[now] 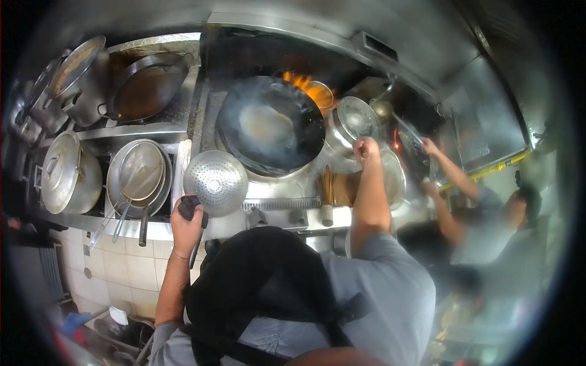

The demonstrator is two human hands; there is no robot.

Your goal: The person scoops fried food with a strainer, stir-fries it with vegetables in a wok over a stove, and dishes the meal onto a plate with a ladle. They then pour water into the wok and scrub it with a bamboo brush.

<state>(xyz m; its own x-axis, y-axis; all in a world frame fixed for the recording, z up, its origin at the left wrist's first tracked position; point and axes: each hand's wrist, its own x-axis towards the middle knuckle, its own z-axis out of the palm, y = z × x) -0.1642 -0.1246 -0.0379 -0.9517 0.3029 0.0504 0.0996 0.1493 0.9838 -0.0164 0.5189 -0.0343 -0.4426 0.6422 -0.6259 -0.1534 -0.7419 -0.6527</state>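
Note:
My left hand (186, 226) is closed around a dark, cloth-like bundle (188, 206), beside the perforated metal skimmer (215, 182). A dark handle (197, 247) runs down past this hand; where it joins is hidden. My right hand (366, 150) is a closed fist at the near rim of a round metal bowl (358, 117). What the fist grips, if anything, I cannot make out. Ahead, between both arms, a large black wok (308, 131) sits on the range with pale liquid (265, 125) in it and steam rising. Neither hand touches the wok.
Flames (305, 88) burn behind the wok. To the left stand a lidded pot (71, 172), pans with a strainer (141, 171) and a dark pan of brown liquid (146, 91). At right a co-worker (488, 229) holds a long-handled ladle (383, 110). A bamboo brush (328, 195) stands at the front.

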